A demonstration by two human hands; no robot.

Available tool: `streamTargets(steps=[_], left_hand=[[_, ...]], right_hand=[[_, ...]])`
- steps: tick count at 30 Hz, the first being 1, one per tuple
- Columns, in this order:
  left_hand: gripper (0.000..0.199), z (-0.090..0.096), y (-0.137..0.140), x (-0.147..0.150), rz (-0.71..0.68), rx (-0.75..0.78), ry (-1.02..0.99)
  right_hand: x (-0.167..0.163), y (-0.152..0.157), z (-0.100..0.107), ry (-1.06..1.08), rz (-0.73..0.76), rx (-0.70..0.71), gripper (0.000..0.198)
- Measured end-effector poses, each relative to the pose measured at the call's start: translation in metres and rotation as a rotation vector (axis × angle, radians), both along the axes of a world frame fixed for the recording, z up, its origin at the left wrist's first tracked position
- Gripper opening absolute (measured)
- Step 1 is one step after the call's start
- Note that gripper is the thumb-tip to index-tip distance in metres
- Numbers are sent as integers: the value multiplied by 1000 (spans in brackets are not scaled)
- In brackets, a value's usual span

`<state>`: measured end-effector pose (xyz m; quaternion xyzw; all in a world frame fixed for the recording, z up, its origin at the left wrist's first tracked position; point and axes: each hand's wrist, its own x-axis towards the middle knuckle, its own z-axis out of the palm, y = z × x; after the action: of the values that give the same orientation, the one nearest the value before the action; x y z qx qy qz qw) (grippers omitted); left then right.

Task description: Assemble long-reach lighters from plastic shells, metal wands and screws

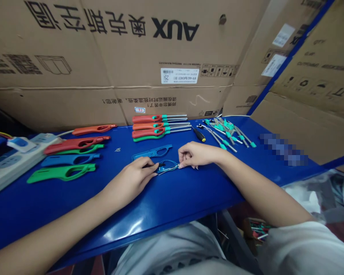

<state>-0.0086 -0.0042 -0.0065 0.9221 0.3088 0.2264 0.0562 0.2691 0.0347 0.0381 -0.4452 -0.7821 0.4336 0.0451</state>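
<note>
Between my hands, just above the blue tabletop, is a blue lighter casing [172,162] with a loop-shaped opening. Thin wires [169,169] run along its near side. My left hand [140,173] is closed on the casing's left part, thumb and fingers pinched, hiding most of it. At its right end, my right hand [192,154] pinches the wires between thumb and fingertips; the exact grip point is too small to make out. Just beyond my left hand lies another blue casing piece [153,152], flat on the table.
Several red, orange, green and blue casings [77,144] lie at left beside a white power strip [20,158]. Lighters with metal tubes [149,125] lie beyond my hands. A screwdriver [200,135] and a pile of teal-ended metal tubes [227,130] are at back right. Cardboard walls [117,68] enclose the table.
</note>
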Motion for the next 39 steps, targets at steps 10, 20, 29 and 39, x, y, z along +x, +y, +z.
streamTargets(steps=[10, 20, 29, 39], left_hand=[[27, 4, -6, 4, 34, -2, 76], [29, 5, -8, 1, 74, -45, 23], [22, 9, -10, 3, 7, -120, 36], [21, 11, -11, 4, 27, -128, 61]], right_hand=[[-3, 1, -4, -25, -100, -77, 35], [-3, -7, -4, 133, 146, 299, 28], [-17, -12, -11, 107, 257, 476, 5], [-13, -6, -15, 179, 180, 317, 17]])
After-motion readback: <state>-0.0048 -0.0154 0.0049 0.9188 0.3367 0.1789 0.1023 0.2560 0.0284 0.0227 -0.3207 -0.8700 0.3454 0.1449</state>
